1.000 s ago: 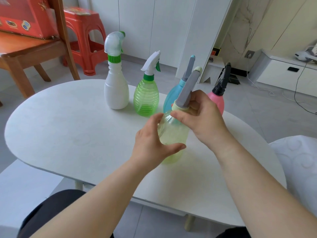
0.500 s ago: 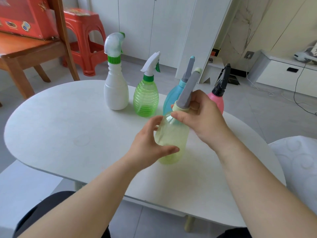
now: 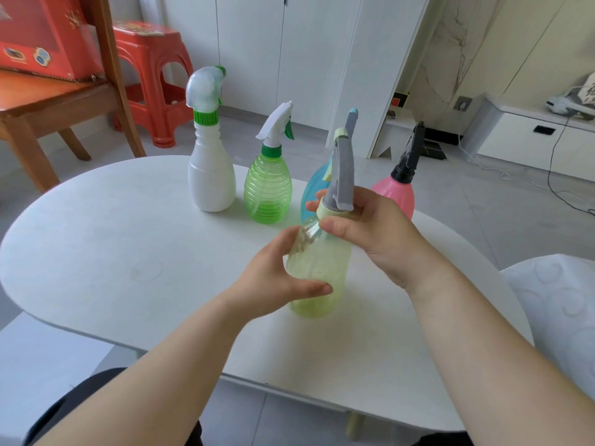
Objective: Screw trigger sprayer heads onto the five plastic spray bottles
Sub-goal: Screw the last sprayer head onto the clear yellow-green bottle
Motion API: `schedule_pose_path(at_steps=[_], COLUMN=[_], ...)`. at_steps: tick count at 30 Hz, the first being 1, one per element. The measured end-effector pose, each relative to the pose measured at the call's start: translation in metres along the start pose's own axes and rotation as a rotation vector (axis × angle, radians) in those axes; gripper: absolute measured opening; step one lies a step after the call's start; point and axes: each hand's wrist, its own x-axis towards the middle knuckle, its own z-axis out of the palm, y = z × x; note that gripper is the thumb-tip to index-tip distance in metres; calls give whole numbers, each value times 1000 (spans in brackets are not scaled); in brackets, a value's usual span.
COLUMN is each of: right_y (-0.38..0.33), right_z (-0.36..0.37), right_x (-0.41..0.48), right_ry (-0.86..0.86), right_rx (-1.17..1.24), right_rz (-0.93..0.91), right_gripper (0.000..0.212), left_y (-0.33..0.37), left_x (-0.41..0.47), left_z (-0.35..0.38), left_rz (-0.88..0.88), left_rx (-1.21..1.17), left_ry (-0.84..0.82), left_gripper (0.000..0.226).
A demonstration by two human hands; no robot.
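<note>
A white oval table (image 3: 96, 252) stands in a bright room with a grey floor. Four bottles, white (image 3: 211, 181), green (image 3: 268, 191), blue (image 3: 314, 185) and pink (image 3: 397, 191), stand in a row by its far edge, heads on. The yellow bottle (image 3: 317, 272) is near the middle. The left hand (image 3: 273, 278) wraps round its belly. The right hand (image 3: 376, 239) pinches the pale collar (image 3: 328, 211) of the grey sprayer head (image 3: 343, 175). I think it works best to hold the bottle still and turn only the collar, kept straight. The bottle stands tall, leaning a little right, with its head pointing up.
</note>
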Motion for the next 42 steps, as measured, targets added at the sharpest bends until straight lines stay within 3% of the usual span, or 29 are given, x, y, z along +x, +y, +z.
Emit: schedule_pose_path(at_steps=[3, 5, 12, 15, 20, 23, 29, 31, 36, 38, 42], right_y=[5, 5, 4, 7, 15, 17, 18, 17, 17, 14, 9], right_z=[6, 7, -7, -1, 13, 17, 8, 5, 15, 17, 7], right_x=[-1, -1, -5, -3, 1, 1, -11, -12, 0, 3, -1], right_ry=[200, 248, -25, 37, 292, 281, 137, 187, 435, 394, 137], right_rx=[-150, -189, 101, 127, -29, -134, -86, -56, -107, -139, -4], right_rz=[-63, -79, 21, 7, -49, -61, -54, -71, -104, -93, -51], right_gripper=[22, 24, 22, 22, 29, 25, 19, 14, 30, 30, 20], left_y=[4, 3, -5, -8, -11, -12, -12, -13, -14, -13, -13], left_x=[-3, -4, 1, 3, 5, 5, 7, 8, 5, 5, 7], left_z=[17, 20, -13, -4, 7, 7, 8, 9, 12, 10, 6], left_rz=[2, 18, 32, 31, 44, 51, 45, 46, 47, 44, 31], left_rx=[144, 171, 95, 50, -7, 9, 13, 15, 19, 10, -41], left_ry=[176, 167, -101, -133, -45, -38, -27, -20, -5, -13, -66], left_gripper=[85, 87, 78, 75, 83, 81, 78, 78, 78, 77, 76])
